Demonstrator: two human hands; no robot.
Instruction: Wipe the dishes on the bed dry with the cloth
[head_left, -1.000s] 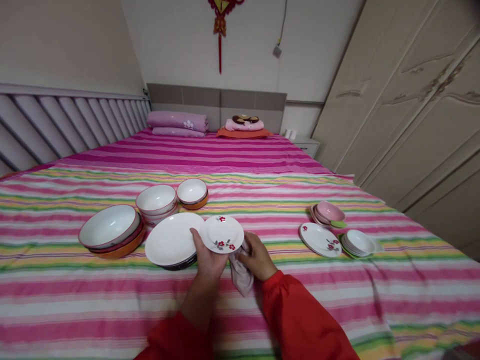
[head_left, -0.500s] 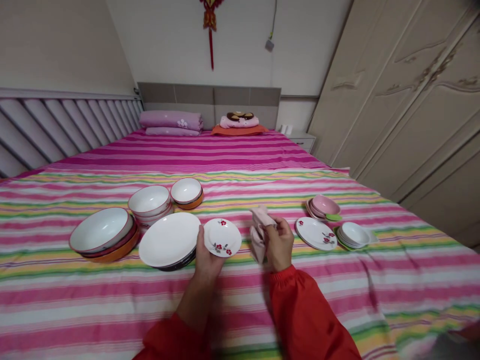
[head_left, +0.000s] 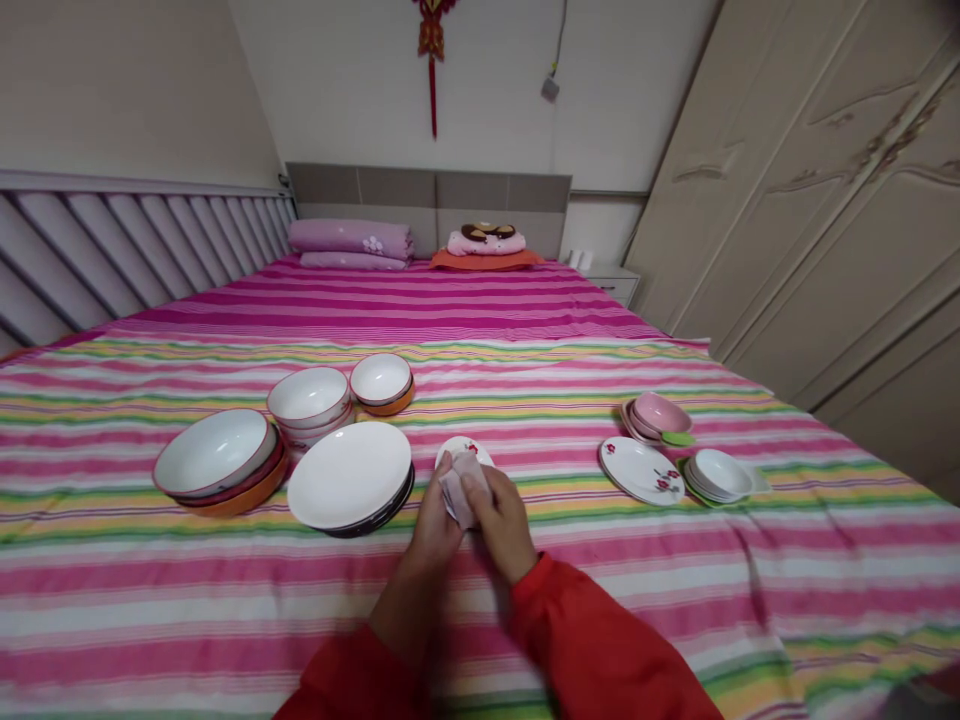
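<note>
My left hand [head_left: 435,525] grips a small white plate with red flowers [head_left: 466,450] by its near edge, just above the striped bed [head_left: 525,330]. My right hand [head_left: 502,520] presses a folded pale pink cloth [head_left: 463,490] onto the face of that plate, hiding most of it. Both hands are closed, and both arms wear red sleeves. A large white plate on a dark stack [head_left: 351,487] lies right beside my left hand.
Left of the hands stand a wide bowl on orange and red ones [head_left: 217,460], stacked white bowls [head_left: 310,400] and a small bowl [head_left: 382,382]. To the right lie a flowered plate [head_left: 641,470], pink dishes [head_left: 656,417] and small white dishes [head_left: 718,475]. A wardrobe [head_left: 825,200] lines the right side.
My right hand lifted the cloth away from the plate to the right, then brought it back down onto the plate's face. The plate stays in my left hand.
</note>
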